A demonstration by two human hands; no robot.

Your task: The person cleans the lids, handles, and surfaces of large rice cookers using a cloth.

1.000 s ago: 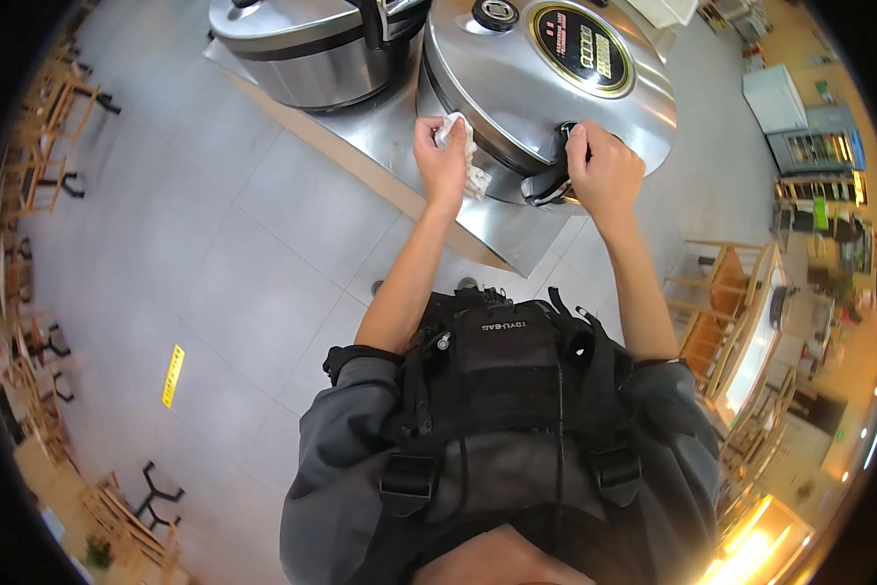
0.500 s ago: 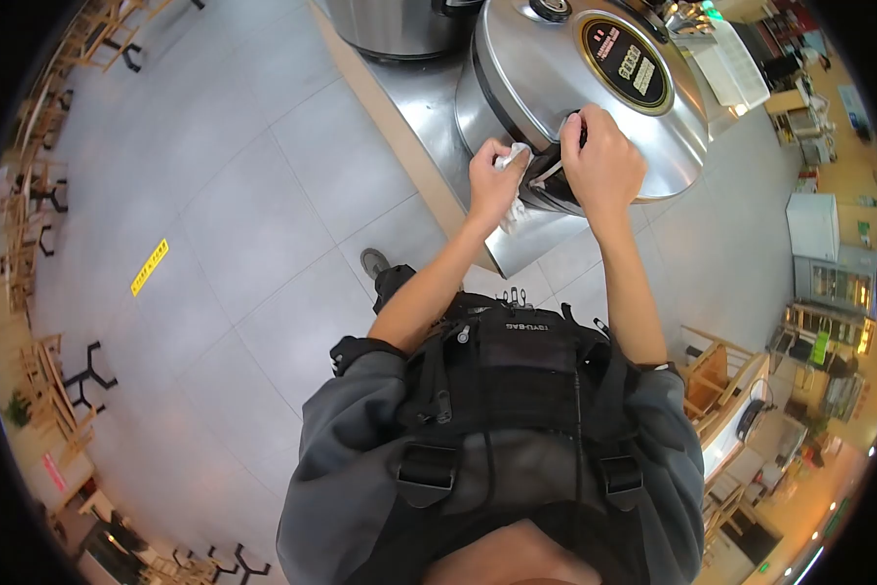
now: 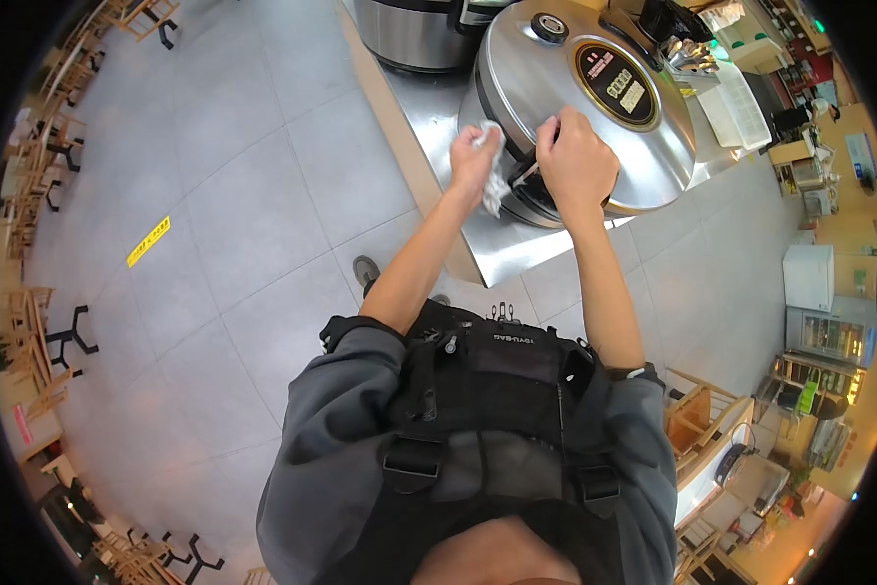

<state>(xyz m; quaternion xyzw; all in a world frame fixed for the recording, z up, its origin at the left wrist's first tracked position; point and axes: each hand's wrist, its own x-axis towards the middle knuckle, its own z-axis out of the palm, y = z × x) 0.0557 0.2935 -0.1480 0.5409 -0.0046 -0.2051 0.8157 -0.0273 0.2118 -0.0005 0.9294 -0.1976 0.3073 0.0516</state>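
A large steel rice cooker [image 3: 643, 161] with a domed lid and a round black label [image 3: 616, 83] stands on a metal counter. My left hand [image 3: 471, 164] is closed on a crumpled white cloth [image 3: 495, 180], perhaps paper, beside the cooker's front left side. My right hand [image 3: 580, 166] has its fingers curled over the black handle at the front of the lid. The hand hides most of that handle. Below it, part of the black front panel [image 3: 533, 190] shows. The lid is down on the cooker's body.
A second steel cooker [image 3: 409, 34] stands on the counter [image 3: 434, 117] to the left. Behind are a holder with utensils [image 3: 690, 57] and a white plastic basket [image 3: 734, 112]. Chairs [image 3: 690, 414] stand at the right, more along the left. A yellow strip [image 3: 149, 241] marks the floor.
My left hand has drawn the cloth left, away from the front panel by my right hand. My right hand stays at the handle. The view has shifted slightly.
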